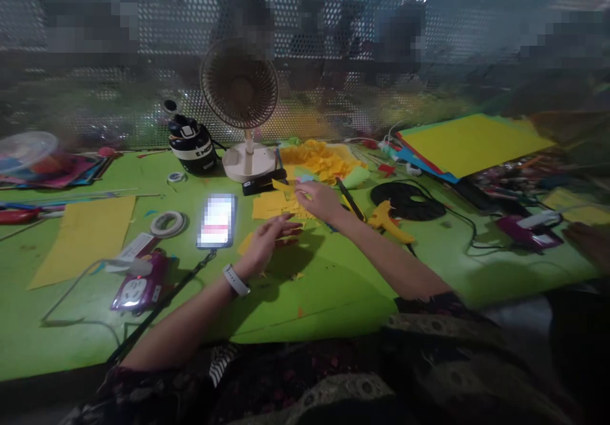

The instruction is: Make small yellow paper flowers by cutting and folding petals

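My right hand (320,201) reaches over a spread of cut yellow paper pieces (267,206), its fingers pinched together. A small yellow paper piece (282,185) shows at its fingertips. Lower and to the left, my left hand (267,241) hovers by the same pieces, fingers stretched out and holding nothing. Just behind them lies a tray (286,158) heaped with crumpled orange-yellow paper petals (328,160). A black and yellow cutter-like tool (350,200) and a yellow glue gun (388,222) rest right of my right hand.
A lit phone (216,220), a tape roll (168,223) and a purple power strip (140,283) lie to the left. At the back stand a fan (248,164) and a black jug (193,148). Coloured sheets (471,142) and a black coil (405,201) are on the right.
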Demonstrator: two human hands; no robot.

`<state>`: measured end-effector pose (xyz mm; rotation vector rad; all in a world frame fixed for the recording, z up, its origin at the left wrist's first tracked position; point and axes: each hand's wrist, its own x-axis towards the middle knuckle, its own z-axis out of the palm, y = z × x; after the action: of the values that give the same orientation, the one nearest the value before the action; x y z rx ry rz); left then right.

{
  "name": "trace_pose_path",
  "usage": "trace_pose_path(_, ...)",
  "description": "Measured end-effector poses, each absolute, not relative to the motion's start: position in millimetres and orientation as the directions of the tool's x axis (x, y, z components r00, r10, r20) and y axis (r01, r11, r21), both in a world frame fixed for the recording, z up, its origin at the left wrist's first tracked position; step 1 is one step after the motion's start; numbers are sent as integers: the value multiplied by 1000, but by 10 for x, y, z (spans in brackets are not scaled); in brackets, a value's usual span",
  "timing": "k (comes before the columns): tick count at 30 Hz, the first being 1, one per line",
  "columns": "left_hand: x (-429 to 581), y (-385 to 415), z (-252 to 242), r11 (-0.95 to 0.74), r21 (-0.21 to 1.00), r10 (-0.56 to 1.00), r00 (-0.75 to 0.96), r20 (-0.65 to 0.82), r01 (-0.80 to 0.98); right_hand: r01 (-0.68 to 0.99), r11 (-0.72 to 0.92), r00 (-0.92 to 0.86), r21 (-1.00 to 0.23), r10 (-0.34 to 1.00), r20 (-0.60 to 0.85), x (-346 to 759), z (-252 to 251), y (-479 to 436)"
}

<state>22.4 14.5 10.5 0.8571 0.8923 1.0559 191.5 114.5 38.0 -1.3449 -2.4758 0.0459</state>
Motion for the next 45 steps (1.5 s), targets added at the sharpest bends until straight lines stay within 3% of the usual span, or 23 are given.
trace_pose_path(3,189,201,142,419,731,908,264,-326,-539,606,790,-677,-87,571,464,2142,381,845)
trace_pose_path(5,180,211,139,417,697,909,273,-315,-584,506,863,-740,-12,441,508,2257,325,649)
trace_pose_path(7,188,199,127,372,713,928,224,-298,-594,455,890,-756,-20,399,519,2317,256,512)
trace_pose_path(10,220,162,128,348,738,937,180,-300,-578,430,877,-666,-216,470,579,2311,179,439)
trace_pose_path(13,252,129,144,349,758,937,223,-269,-551,415,775,-479,-476,631,610,2256,143,446)
trace_pose_path(16,278,97,131,311,776,947,249,-203,-549,359,633,-342,-686,773,535,2221,127,433)
trace_pose_path(19,303,55,91,269,822,951,274,-143,-503,303,514,-342,-802,845,411,2221,123,382)
trace_pose_path(24,343,10,35,200,924,965,230,-127,-326,290,426,-347,-857,881,321,2245,141,316)
trace_pose_path(45,330,34,31,225,939,960,224,-167,-261,308,442,-387,-842,867,313,2258,62,340)
